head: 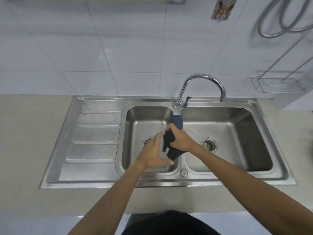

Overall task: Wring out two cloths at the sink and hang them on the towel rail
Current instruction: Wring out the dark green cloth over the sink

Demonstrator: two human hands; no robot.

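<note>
A dark blue cloth lies draped over the divider between the two bowls of the steel sink. My right hand is closed on a bunched dark part of cloth above the left bowl. My left hand is just left of it, fingers spread, thumb below the hanging end, holding nothing that I can see. Whether the dark bunch and the blue piece are one cloth or two I cannot tell. At the top left edge a pale bar with a grey bracket runs along the wall.
A curved chrome tap stands behind the divider, spout over the right bowl. The ribbed drainboard is at left. A wire rack and a metal shower hose hang at right. A beige counter surrounds the sink.
</note>
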